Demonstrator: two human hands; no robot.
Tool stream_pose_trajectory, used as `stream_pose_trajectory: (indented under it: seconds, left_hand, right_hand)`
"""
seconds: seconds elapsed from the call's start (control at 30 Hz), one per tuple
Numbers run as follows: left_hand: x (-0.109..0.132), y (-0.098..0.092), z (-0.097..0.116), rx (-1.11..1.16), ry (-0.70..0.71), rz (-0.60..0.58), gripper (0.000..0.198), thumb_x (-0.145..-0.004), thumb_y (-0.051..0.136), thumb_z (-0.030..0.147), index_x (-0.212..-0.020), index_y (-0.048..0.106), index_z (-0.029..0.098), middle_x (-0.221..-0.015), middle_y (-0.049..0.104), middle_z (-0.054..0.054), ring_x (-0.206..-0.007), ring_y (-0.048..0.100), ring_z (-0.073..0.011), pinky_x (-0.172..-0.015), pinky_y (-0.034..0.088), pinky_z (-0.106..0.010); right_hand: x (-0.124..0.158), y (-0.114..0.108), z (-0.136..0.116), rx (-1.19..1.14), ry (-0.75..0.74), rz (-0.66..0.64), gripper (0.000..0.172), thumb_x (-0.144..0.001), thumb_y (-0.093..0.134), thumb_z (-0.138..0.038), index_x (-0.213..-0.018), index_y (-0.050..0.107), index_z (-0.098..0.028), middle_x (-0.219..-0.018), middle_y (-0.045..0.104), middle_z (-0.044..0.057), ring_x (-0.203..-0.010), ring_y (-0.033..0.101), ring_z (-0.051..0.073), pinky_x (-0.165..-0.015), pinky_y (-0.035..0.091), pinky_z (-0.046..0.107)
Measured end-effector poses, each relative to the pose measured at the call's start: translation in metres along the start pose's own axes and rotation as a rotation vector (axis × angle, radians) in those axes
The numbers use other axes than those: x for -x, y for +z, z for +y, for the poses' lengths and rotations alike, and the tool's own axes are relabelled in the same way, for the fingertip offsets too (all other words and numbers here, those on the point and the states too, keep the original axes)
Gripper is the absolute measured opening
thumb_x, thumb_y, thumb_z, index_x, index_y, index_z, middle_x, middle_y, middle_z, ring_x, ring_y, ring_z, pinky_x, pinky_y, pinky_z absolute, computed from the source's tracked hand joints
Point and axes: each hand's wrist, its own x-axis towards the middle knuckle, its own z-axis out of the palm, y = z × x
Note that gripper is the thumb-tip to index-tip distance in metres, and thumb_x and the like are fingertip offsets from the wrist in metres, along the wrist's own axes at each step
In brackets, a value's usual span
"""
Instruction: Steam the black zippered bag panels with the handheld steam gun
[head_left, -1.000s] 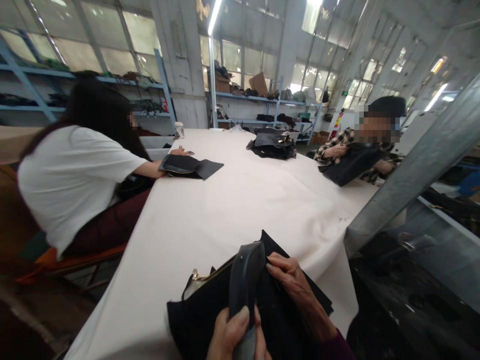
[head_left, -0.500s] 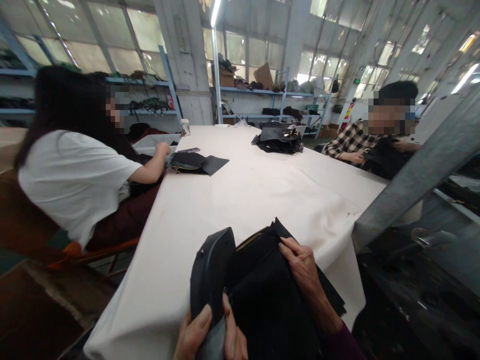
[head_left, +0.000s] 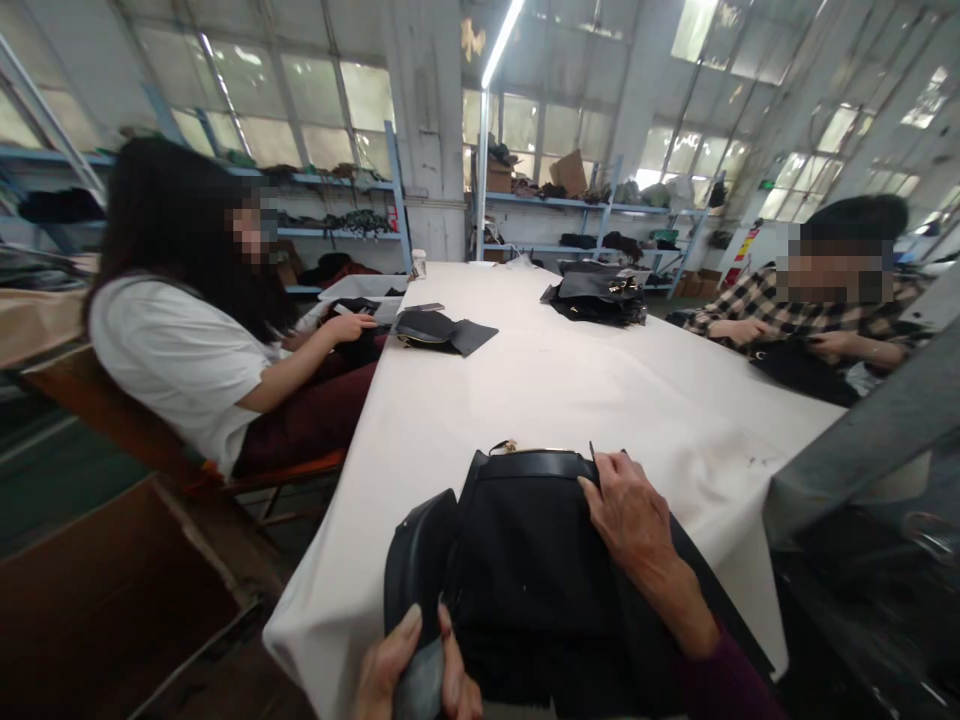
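A black bag panel (head_left: 536, 560) lies at the near end of the table, with a gold zipper (head_left: 536, 452) and a smooth leather band along its far edge. My right hand (head_left: 637, 520) pinches the panel's far right corner between thumb and fingers. At the panel's left side a stiff, curved black leather strip (head_left: 420, 545) stands up. My left hand (head_left: 420, 660) is closed round the strip's near end, thumb on the left and fingers on the right. A greyish surface shows between those fingers; what it is, I cannot tell.
Black pieces (head_left: 442, 330) lie at the table's left edge, and a stack of black pieces (head_left: 596, 295) sits farther back. Two people work seated, left and right. A metal beam (head_left: 862, 440) slants along the right; a cardboard box (head_left: 112, 600) stands low left.
The bag panel has been laid flatter, so its leather band and zipper now show. My right hand has shifted slightly right and down. The view has swung left.
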Motion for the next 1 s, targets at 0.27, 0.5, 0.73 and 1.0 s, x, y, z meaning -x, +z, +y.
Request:
stream_pose_trajectory:
  seconds: [0.27,0.5,0.73,1.0]
  left_hand:
    - [-0.015,0.007,-0.015,0.116,-0.024,-0.084,0.033,-0.084,0.046,0.048,-0.071,0.054,0.019,-0.037,0.057,0.003,-0.032,0.055,-0.0162,-0.041,0.042,-0.028]
    - [-0.024,-0.001,-0.015,0.084,-0.022,-0.12,0.034,-0.086,0.045,0.048,-0.071,0.052,0.018,-0.039,0.059,0.002,-0.033,0.057,-0.017,-0.047,0.046,-0.031]
    - [-0.019,0.009,-0.016,0.036,0.012,-0.125,0.032,-0.087,0.044,0.045,-0.074,0.053,0.017,-0.04,0.058,0.003,-0.032,0.056,-0.0162,-0.048,0.047,-0.032]
    - [-0.003,0.02,0.0,0.046,0.132,-0.064,0.03,-0.086,0.044,0.043,-0.075,0.053,0.017,-0.044,0.057,0.004,-0.03,0.053,-0.0131,-0.049,0.045,-0.029]
  right_hand:
    - [-0.055,0.044,-0.019,-0.214,-0.338,-0.264,0.029,-0.086,0.053,-0.037,-0.104,0.059,-0.015,-0.097,0.063,0.011,-0.093,0.057,0.023,-0.083,0.038,0.034]
    - [-0.04,0.039,-0.016,-0.479,-0.268,-0.146,0.02,-0.082,0.058,-0.036,-0.09,0.063,-0.018,-0.082,0.06,0.005,-0.08,0.057,0.019,-0.075,0.042,0.03]
    - [-0.011,0.01,-0.025,-0.655,-0.327,-0.082,0.011,-0.081,0.059,-0.028,-0.083,0.062,-0.018,-0.08,0.059,0.005,-0.08,0.055,0.019,-0.074,0.042,0.03]
    - [0.011,0.006,-0.021,-0.636,-0.208,-0.168,0.033,-0.083,0.054,-0.04,-0.059,0.055,-0.018,-0.059,0.055,0.0,-0.056,0.049,0.013,-0.057,0.035,0.025]
